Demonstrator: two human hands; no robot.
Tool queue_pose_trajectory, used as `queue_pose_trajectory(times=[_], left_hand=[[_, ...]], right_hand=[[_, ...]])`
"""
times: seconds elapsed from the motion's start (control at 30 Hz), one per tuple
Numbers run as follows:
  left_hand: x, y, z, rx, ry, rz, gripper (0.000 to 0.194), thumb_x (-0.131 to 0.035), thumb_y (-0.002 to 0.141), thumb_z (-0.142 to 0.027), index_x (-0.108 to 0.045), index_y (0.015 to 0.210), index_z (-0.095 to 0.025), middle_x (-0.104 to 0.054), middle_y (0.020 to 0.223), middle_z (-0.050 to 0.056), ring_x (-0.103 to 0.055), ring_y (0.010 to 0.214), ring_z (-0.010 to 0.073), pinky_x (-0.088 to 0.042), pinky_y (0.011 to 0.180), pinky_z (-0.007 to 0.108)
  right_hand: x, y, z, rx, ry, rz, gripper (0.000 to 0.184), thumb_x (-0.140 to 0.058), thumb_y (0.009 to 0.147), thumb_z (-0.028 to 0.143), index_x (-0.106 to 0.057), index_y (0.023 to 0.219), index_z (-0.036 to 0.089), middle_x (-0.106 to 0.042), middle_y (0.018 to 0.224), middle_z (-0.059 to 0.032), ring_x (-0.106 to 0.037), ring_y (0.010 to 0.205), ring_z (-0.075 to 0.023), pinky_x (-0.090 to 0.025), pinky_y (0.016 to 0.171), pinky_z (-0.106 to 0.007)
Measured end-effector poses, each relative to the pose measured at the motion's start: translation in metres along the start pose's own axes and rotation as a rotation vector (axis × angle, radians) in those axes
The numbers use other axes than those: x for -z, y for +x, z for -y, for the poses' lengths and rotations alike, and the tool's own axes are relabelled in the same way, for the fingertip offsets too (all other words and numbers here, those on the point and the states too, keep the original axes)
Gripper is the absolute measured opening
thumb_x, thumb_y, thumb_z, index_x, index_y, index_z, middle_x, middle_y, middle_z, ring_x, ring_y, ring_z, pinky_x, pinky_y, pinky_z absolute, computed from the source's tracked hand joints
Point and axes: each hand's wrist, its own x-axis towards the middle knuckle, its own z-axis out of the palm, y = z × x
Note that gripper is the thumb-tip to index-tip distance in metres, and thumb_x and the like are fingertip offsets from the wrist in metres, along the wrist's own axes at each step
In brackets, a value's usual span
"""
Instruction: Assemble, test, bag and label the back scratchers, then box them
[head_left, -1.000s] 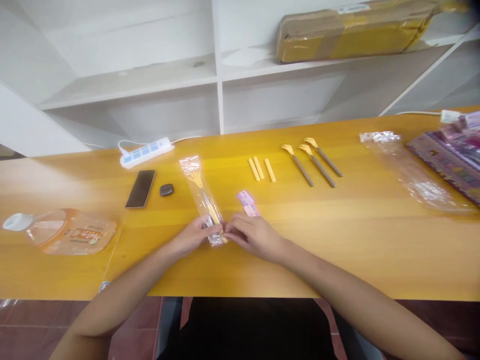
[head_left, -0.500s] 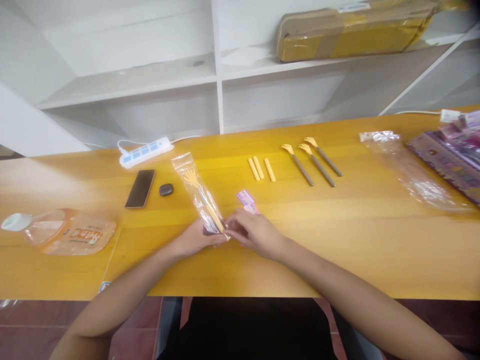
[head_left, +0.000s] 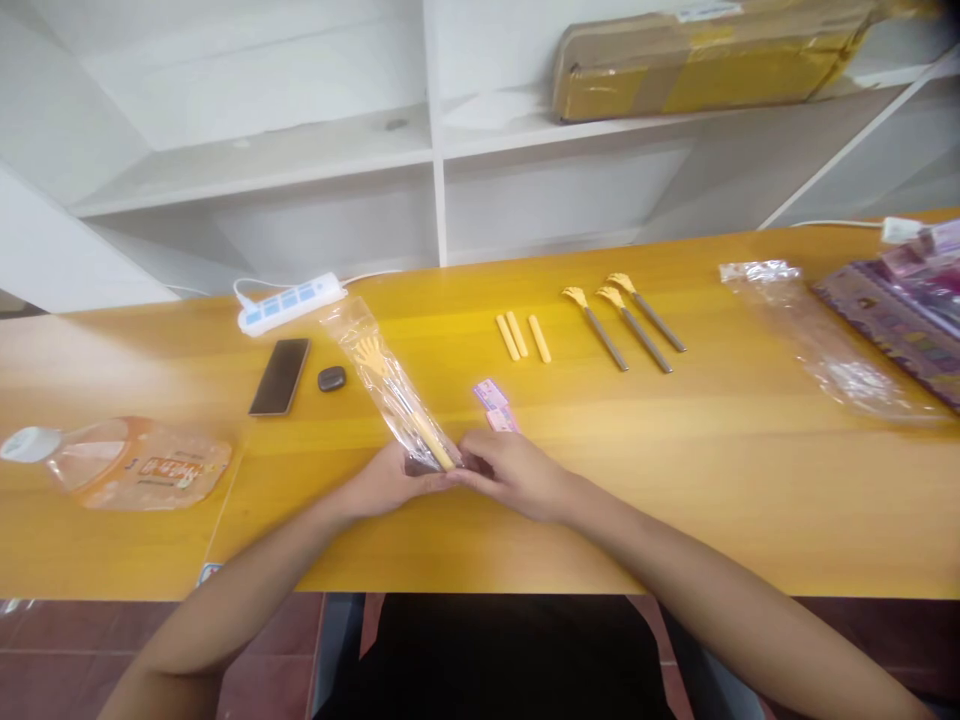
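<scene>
Person at the bench (head_left: pixel 675 510). Yellow hand-headed stick (head_left: pixel 429 438) sits inside a clear bag (head_left: pixel 346 322), long axis slanting forward-left, handle end nearest the body. Left hand (head_left: pixel 386 482) and right hand (head_left: pixel 517 475) flank that end, neither clearly nearer; each grip closed on the bag, thumbs almost meeting. Bottle label (head_left: pixel 172 470): reddish lettering, illegible to me. Printed cards (head_left: pixel 490 394): text too small.

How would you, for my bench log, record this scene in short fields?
Left hand: grips near end of the clear bag
Right hand: at the same end
Bag contents: one hand-shaped wand, yellow head at far end
Loose wands: three, grey rods, yellow heads
Yellow sticks: three, left of loose wands
Printed cards: two, beyond right hand
Further left: phone, bottle
</scene>
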Motion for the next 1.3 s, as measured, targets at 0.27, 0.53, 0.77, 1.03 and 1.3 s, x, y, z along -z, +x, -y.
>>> queue_pose_trajectory(times=[0.27, 0.53, 0.77, 1.03, 1.3], left_hand=[[0.0, -0.003, 0.002, -0.057, 0.012, -0.029, 0.039, -0.081, 0.094, -0.041, -0.073, 0.125, -0.02, -0.075, 0.125, 0.011, -0.07, 0.121, 0.0274, -0.053, 0.109, 0.043], [-0.005, -0.002, 0.004, -0.072, 0.036, -0.007, 0.051, -0.077, 0.098, -0.039, -0.064, 0.144, -0.021, -0.073, 0.132, 0.013, -0.07, 0.117, 0.0252, -0.056, 0.103, 0.04], [-0.005, -0.005, -0.006, -0.059, 0.123, 0.003, 0.05, -0.077, 0.097, -0.039, -0.064, 0.142, -0.021, -0.077, 0.12, 0.011, -0.074, 0.108, 0.0238, -0.059, 0.097, 0.039], [-0.004, -0.005, -0.01, -0.059, 0.073, 0.022, 0.047, -0.08, 0.095, -0.039, -0.07, 0.137, -0.022, -0.077, 0.123, 0.011, -0.074, 0.11, 0.0247, -0.06, 0.096, 0.038], [-0.002, -0.01, -0.008, -0.035, 0.011, 0.054, 0.053, -0.082, 0.093, -0.036, -0.067, 0.143, -0.023, -0.079, 0.107, 0.009, -0.074, 0.093, 0.0209, -0.061, 0.086, 0.036]], right_hand=[[0.002, 0.001, 0.002, -0.011, 0.058, -0.001, 0.033, -0.058, 0.11, 0.042, -0.059, 0.087, 0.019, -0.064, 0.079, 0.0, -0.054, 0.068, -0.0124, -0.036, 0.064, -0.025], [0.003, 0.001, 0.003, 0.044, 0.099, 0.049, 0.035, -0.047, 0.115, 0.041, -0.067, 0.097, 0.019, -0.074, 0.094, -0.005, -0.066, 0.08, -0.0162, -0.045, 0.073, -0.027], [0.001, 0.002, -0.001, 0.112, 0.16, 0.05, 0.043, -0.043, 0.116, 0.041, -0.071, 0.094, 0.018, -0.072, 0.088, -0.0043, -0.065, 0.079, -0.0155, -0.045, 0.076, -0.027], [0.002, 0.001, 0.0, 0.152, 0.276, 0.053, 0.046, -0.042, 0.116, 0.042, -0.064, 0.084, 0.017, -0.062, 0.078, -0.0002, -0.056, 0.071, -0.012, -0.041, 0.072, -0.025], [0.004, -0.001, 0.001, 0.189, 0.302, 0.097, 0.047, -0.038, 0.118, 0.042, -0.069, 0.094, 0.017, -0.07, 0.088, -0.0035, -0.063, 0.079, -0.0136, -0.046, 0.077, -0.026]])
